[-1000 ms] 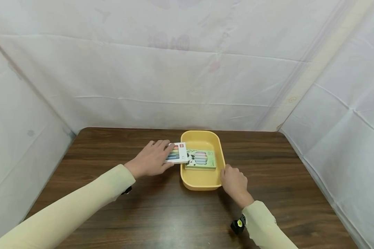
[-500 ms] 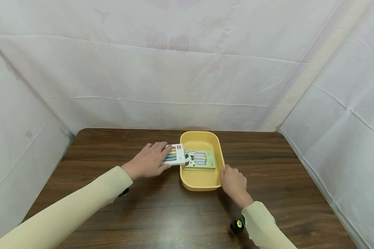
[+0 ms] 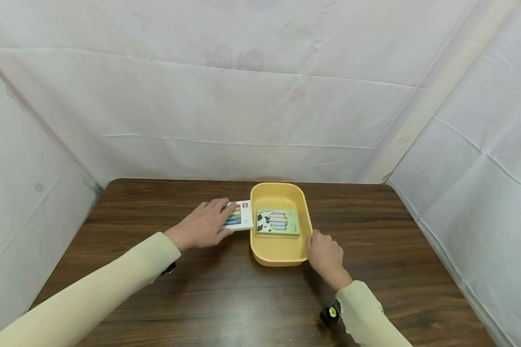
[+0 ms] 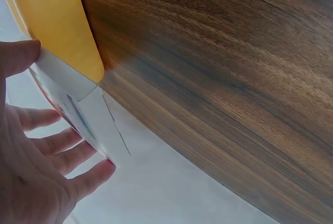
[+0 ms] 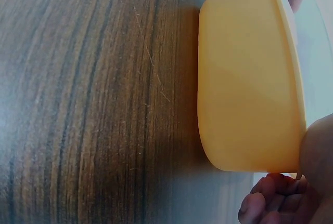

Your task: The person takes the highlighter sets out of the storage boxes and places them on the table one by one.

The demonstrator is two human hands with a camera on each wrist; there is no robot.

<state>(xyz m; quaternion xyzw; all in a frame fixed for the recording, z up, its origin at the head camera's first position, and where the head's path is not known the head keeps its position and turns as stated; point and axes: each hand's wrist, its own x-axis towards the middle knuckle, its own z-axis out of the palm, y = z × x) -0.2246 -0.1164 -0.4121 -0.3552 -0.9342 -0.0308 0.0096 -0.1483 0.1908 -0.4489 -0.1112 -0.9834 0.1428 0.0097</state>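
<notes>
In the head view my left hand [image 3: 203, 225] holds a white box [image 3: 245, 215] with coloured sticks pictured on it, just at the left rim of a yellow plastic bin [image 3: 279, 252]. Thumb and fingers lie along opposite edges of the white box [image 4: 70, 76] in the left wrist view. Inside the bin lies a green box [image 3: 278, 223] with a dog-like spotted animal and pastel sticks printed on it. My right hand [image 3: 326, 253] grips the bin's right rim, its curled fingers [image 5: 276, 193] beneath the rim in the right wrist view.
The bin stands on a dark wood-grain table [image 3: 243, 299], near its back edge. White cloth walls [image 3: 243, 111] rise behind the table and at both sides. A black device [image 3: 330, 314] is strapped on the right wrist.
My left hand has drawn the white box leftward, from over the bin's interior to its left rim, uncovering the green box's left end. The right hand keeps its grip.
</notes>
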